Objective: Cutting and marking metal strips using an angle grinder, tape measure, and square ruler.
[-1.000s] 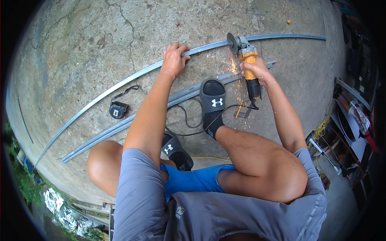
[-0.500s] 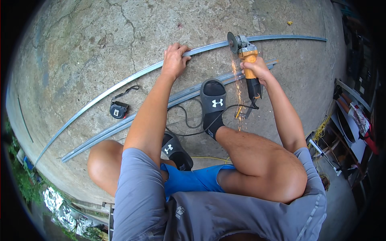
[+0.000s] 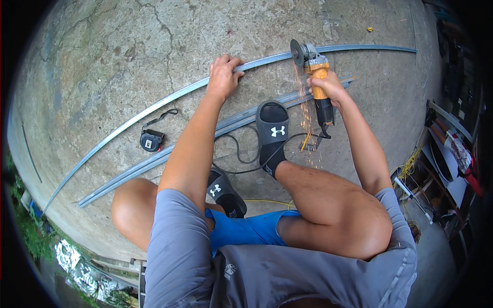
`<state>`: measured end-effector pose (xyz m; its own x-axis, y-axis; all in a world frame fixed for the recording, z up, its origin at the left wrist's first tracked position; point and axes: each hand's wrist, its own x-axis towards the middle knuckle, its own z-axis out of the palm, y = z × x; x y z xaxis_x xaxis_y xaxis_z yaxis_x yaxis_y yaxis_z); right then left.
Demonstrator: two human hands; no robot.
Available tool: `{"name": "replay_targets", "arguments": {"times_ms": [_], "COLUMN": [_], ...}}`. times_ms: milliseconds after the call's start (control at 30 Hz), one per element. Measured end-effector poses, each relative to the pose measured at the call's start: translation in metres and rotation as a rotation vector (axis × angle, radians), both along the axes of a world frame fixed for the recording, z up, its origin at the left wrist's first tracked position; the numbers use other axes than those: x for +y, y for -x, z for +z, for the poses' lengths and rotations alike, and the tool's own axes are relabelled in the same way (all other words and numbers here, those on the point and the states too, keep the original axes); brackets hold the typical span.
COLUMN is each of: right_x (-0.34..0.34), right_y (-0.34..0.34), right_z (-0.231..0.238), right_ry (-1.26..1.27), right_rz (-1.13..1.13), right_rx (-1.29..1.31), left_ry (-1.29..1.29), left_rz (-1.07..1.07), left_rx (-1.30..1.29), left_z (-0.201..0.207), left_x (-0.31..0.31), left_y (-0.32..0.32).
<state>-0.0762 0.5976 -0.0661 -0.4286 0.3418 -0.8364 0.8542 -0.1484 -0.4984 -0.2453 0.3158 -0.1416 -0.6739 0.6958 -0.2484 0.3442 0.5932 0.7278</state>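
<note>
Across the concrete lies a long, thin metal channel (image 3: 149, 111), bent into a curve by the lens. My left hand (image 3: 224, 77) grips it near its middle, fingers over the far side. In my right hand (image 3: 329, 88) is a yellow and black angle grinder (image 3: 318, 77), held by its body. Its disc (image 3: 297, 53) meets the channel to the right of my left hand. Orange sparks (image 3: 304, 108) stream from the disc toward me, past my foot. The exact contact point is partly hidden by the disc.
More metal channels (image 3: 128, 173) lie nearer, passing beneath my left arm and by my sandal (image 3: 272, 123). A tape measure (image 3: 151, 140) with a strap rests between the channels. The grinder's black cord (image 3: 241, 169) loops around my foot. A yellow cord (image 3: 409, 167) and clutter stand at the right.
Both hands and the channel stay almost in place, with the grinder's disc still against the metal. The spark stream has shifted slightly in shape.
</note>
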Motion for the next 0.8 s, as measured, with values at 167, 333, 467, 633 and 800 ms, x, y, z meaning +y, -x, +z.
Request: {"name": "replay_targets", "arguments": {"times_ms": [167, 333, 467, 633, 800], "right_x": [-0.003, -0.003, -0.006, -0.007, -0.007], "right_y": [0.002, -0.004, -0.011, -0.024, -0.032], "right_z": [0.004, 0.003, 0.004, 0.014, 0.021], "right_ry": [-0.008, 0.007, 0.030, 0.019, 0.045], "right_rz": [0.006, -0.020, -0.032, -0.040, -0.091], "right_rx": [-0.015, 0.005, 0.016, 0.027, 0.082], "left_ry": [-0.003, 0.001, -0.010, 0.018, 0.031], "left_rz": [0.000, 0.006, 0.002, -0.028, -0.072], "left_rx": [0.010, -0.011, 0.007, 0.010, 0.114], "left_z": [-0.001, 0.000, -0.003, 0.004, 0.003], "left_x": [0.000, 0.000, -0.003, 0.002, 0.001], "left_y": [-0.001, -0.001, -0.001, 0.001, 0.002]}}
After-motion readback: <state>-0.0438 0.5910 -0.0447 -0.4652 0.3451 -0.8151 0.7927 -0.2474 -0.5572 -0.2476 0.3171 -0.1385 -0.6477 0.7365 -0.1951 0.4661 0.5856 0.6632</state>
